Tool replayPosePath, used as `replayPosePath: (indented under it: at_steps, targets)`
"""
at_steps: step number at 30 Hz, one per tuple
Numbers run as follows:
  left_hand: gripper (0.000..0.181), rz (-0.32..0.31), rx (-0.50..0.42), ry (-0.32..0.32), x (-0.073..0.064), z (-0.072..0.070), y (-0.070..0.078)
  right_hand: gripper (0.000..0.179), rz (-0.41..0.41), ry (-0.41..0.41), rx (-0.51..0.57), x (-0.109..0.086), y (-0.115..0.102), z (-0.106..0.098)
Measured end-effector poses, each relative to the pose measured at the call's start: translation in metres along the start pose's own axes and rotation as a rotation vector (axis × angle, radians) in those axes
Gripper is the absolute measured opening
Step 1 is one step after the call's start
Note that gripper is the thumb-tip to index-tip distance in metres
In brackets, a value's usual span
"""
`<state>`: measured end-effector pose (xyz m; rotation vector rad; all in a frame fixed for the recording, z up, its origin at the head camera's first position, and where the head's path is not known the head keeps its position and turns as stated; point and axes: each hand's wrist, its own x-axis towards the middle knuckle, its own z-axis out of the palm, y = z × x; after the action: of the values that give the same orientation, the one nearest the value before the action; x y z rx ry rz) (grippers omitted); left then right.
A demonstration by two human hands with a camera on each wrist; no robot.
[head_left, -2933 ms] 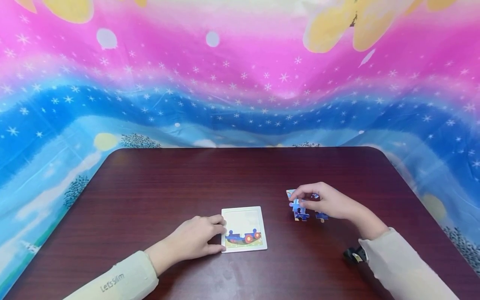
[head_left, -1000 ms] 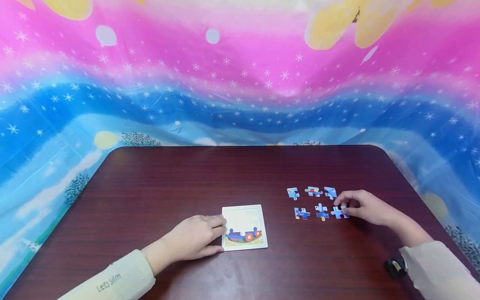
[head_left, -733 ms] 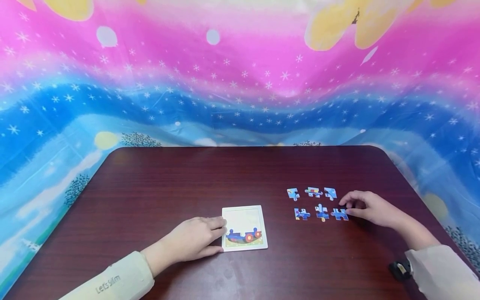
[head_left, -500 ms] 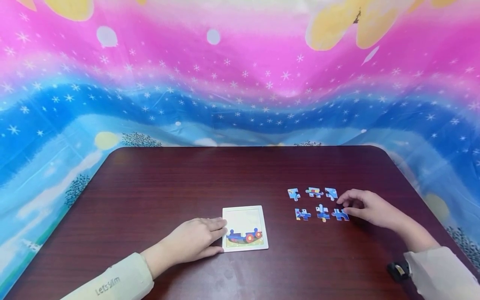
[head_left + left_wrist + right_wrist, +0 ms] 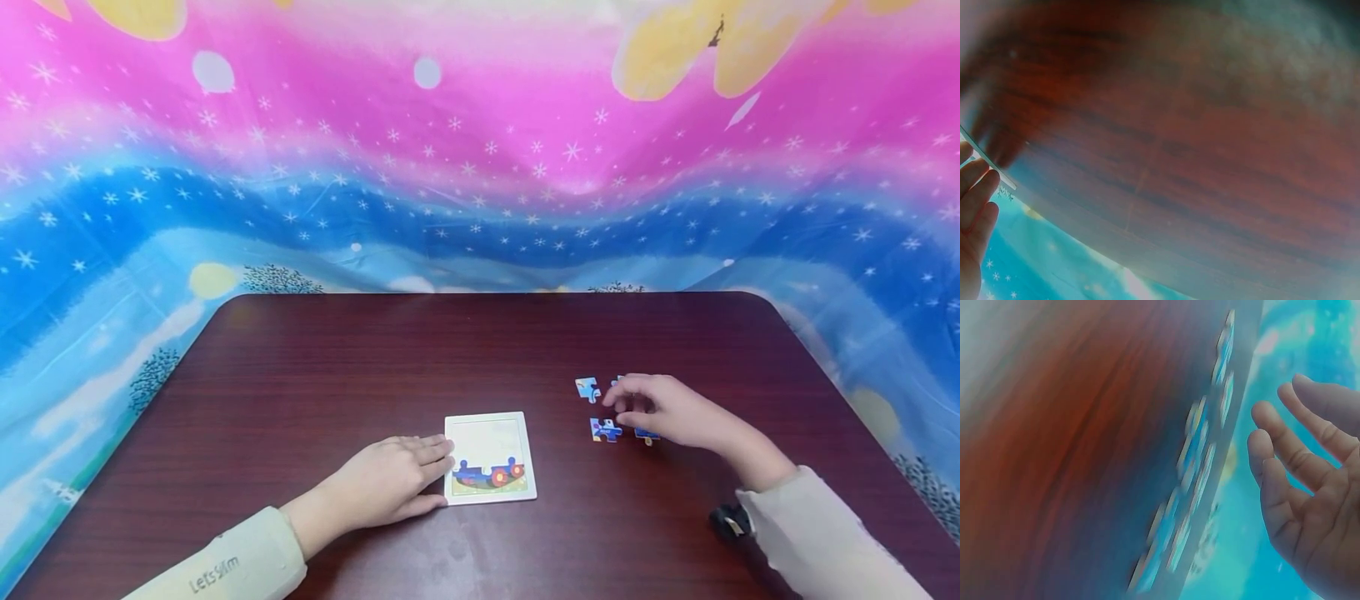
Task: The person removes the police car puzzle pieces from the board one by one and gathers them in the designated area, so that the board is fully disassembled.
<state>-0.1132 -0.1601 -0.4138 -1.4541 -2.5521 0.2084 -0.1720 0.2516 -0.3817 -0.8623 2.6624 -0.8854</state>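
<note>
My left hand [image 5: 386, 479] rests its straight fingers on the left edge of a square white puzzle tray [image 5: 491, 499], thumb at the near left corner. Joined jigsaw pieces [image 5: 487, 479] with red wheels fill the tray's lower part; its upper part is bare white. My right hand [image 5: 678, 412] hovers with loosely bent fingers over the loose jigsaw pieces to the right. A light blue piece [image 5: 587, 389] and a dark blue piece [image 5: 604, 429] show beside its fingertips; the hand covers others. In the right wrist view, the right hand [image 5: 1310, 487] holds nothing and the pieces [image 5: 1195, 440] lie flat.
The dark red-brown table [image 5: 405, 350] carries the tray and pieces. Behind and around it hangs a pink and blue patterned cloth [image 5: 480, 167]. A black device [image 5: 729, 522] is strapped at the right sleeve.
My right hand has gone from the pieces' left side to the rightmost piece, let it lie, and come back left over the pieces. The left hand and tray have hardly moved.
</note>
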Motion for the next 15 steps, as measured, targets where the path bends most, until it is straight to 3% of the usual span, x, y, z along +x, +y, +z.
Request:
replayPosePath:
  at_steps: [15]
  targets:
    - [0.044, 0.015, -0.022, -0.020, 0.001, -0.001, -0.002, 0.016, -0.084, -0.185, 0.031, 0.057, -0.052, 0.046]
